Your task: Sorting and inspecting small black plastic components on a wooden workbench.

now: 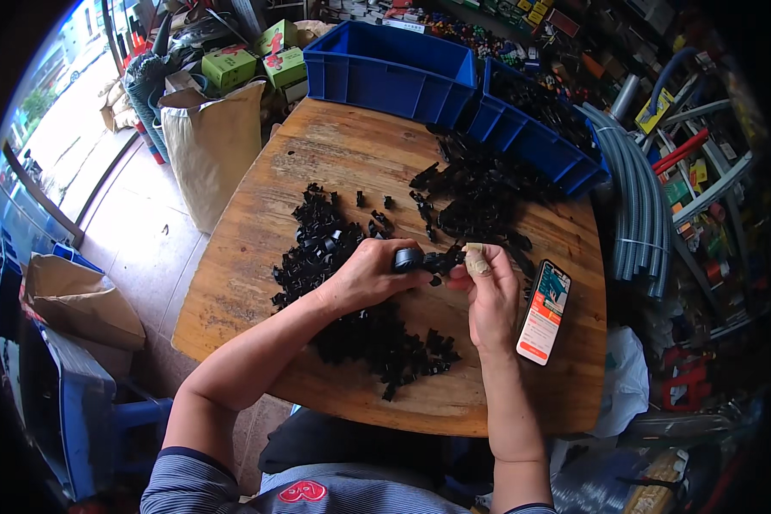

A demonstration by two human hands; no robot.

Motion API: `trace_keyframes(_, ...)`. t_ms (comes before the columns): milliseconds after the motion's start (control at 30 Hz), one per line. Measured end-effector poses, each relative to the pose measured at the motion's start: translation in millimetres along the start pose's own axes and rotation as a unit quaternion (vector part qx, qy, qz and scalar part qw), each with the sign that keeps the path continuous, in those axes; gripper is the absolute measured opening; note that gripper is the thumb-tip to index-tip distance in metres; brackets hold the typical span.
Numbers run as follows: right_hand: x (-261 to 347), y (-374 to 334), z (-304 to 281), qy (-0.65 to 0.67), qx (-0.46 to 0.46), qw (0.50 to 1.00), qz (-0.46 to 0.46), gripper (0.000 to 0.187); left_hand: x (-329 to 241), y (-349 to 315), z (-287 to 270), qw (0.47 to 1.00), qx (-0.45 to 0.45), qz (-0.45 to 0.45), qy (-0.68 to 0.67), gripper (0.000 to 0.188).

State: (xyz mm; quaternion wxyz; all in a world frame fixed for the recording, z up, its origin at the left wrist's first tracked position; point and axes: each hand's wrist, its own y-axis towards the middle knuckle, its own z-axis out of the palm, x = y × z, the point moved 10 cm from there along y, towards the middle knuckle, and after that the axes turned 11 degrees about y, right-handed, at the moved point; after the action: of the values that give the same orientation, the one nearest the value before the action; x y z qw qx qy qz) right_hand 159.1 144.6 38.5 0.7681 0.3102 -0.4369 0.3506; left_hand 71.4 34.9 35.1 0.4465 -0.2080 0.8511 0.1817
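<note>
Over the middle of the wooden table [231, 283], my left hand [370, 272] is closed around a black plastic part [408, 259] with a rounded, shiny end. My right hand [492, 300] pinches the right end of the same black part or of a piece joined to it; the fingers hide which. Tan tape wraps one of its fingertips. A heap of small black clip-like pieces [310, 248] lies beside and under my left forearm, and more of them [403, 355] spread toward the near edge. Longer black pieces [475, 201] are piled beyond my right hand.
A lit phone [545, 313] lies right of my right hand. Two blue bins stand at the far edge: one bin [385, 81] at left, another [522, 128] holding black pieces. A paper sack [214, 154] stands left, grey hose coils [634, 197] hang right, and a blue stool [137, 420] is lower left.
</note>
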Motion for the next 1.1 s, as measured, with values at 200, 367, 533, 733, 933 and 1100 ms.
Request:
trace_keyframes(200, -1, -5, 14, -0.072, 0.059, 0.996, 0.010, 0.015, -4, -1, 0, 1.000, 0.012, 0.001, 0.015, 0.028)
trace_keyframes(367, 3, -1, 1, 0.015, 0.007, 1.000, 0.021, 0.016, -6, -3, -4, 1.000, -0.012, 0.005, -0.022, 0.029)
trace_keyframes(533, -1, 0, 1, 0.030, 0.000, 0.999, 0.044, 0.015, -4, -3, -5, 1.000, -0.008, -0.005, -0.029, 0.029)
trace_keyframes(733, 9, -2, 1, -0.035, -0.005, 0.999, 0.011, 0.015, -9, -2, -10, 0.999, -0.020, 0.012, 0.049, 0.030)
trace_keyframes(933, 11, -2, 2, -0.078, 0.010, 0.997, -0.013, 0.017, -11, -2, -10, 0.996, -0.043, 0.047, 0.066, 0.030)
trace_keyframes(1100, 8, -5, 19, -0.196, 0.094, 0.975, 0.038, 0.022, -10, -2, -12, 0.994, -0.024, 0.056, 0.091, 0.029)
